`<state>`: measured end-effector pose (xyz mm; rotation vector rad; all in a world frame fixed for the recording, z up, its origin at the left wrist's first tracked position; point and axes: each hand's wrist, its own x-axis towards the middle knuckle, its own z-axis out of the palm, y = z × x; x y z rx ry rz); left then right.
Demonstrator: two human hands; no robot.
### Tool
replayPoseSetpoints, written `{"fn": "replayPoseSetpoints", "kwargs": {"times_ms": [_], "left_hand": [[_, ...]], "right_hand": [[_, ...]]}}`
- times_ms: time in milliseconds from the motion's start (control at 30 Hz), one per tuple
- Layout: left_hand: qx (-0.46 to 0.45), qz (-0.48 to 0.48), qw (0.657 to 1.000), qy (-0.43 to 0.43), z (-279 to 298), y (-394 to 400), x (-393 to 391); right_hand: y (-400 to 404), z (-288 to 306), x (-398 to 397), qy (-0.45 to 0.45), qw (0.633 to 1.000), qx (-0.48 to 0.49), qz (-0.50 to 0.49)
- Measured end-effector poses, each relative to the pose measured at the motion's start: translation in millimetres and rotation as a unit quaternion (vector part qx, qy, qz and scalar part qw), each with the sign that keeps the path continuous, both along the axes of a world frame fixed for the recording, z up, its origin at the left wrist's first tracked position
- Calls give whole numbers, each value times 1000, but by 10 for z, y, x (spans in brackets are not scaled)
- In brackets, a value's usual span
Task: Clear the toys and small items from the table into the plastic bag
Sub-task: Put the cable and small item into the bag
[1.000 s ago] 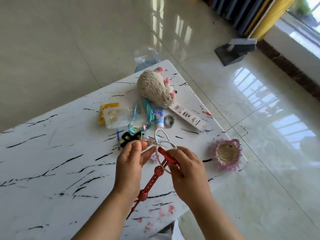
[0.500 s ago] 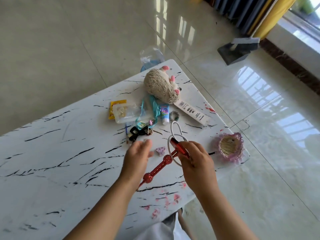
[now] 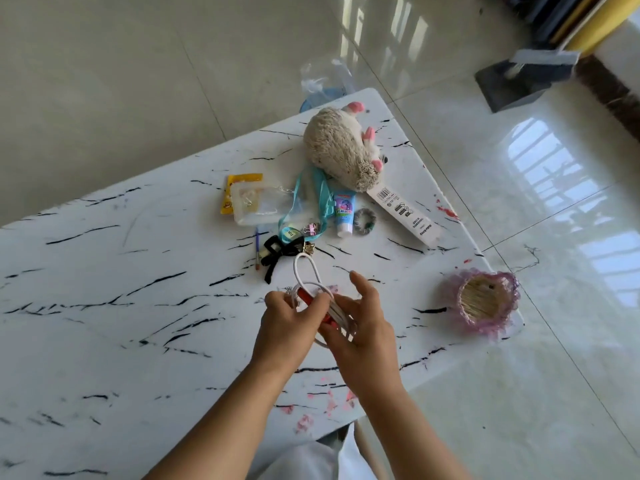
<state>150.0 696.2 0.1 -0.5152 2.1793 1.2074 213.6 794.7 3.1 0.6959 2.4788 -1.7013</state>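
Head view: hands (image 3: 294,318) around cord (image 3: 304,275)

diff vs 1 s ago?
The left hand let go of the keychain clutter and now pinches the white loops with the red stick; the right hand holds their near end. The plush hedgehog, tube and basket stayed put.

A glossy white marble-look table (image 3: 104,306), veined black, stands on polished, reflective floor tiles (image 3: 519,237). At twelve o'clock lies a fuzzy plush hedgehog (image 3: 341,147) with a paper tag (image 3: 403,211); beside it a shiny plastic tube (image 3: 344,211) and clear plastic pouch (image 3: 259,206). At three o'clock, a woven straw basket (image 3: 483,301).
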Motion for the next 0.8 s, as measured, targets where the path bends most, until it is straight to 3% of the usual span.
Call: {"fn": "replayPoseSetpoints", "kwargs": {"times_ms": [100, 333, 467, 633, 733, 800], "left_hand": [[-33, 23, 999, -10, -159, -116, -21], [-56, 81, 995, -32, -508, -395, -197], [-52, 76, 995, -34, -707, -496, -247], [-46, 64, 996, -46, -929, -568, -185], [-52, 69, 995, -57, -992, -588, -107], [-51, 73, 994, -63, -1012, -607, -43]], "right_hand": [[11, -129, -53, -3, 999, -8, 42], [352, -666, -224, -52, 990, 104, 78], [423, -1150, -459, -132, 960, 173, 174], [313, -1602, -678, -153, 927, 219, 263], [245, -1759, -700, -147, 904, 285, 283], [228, -1784, -688, -143, 909, 287, 267]]}}
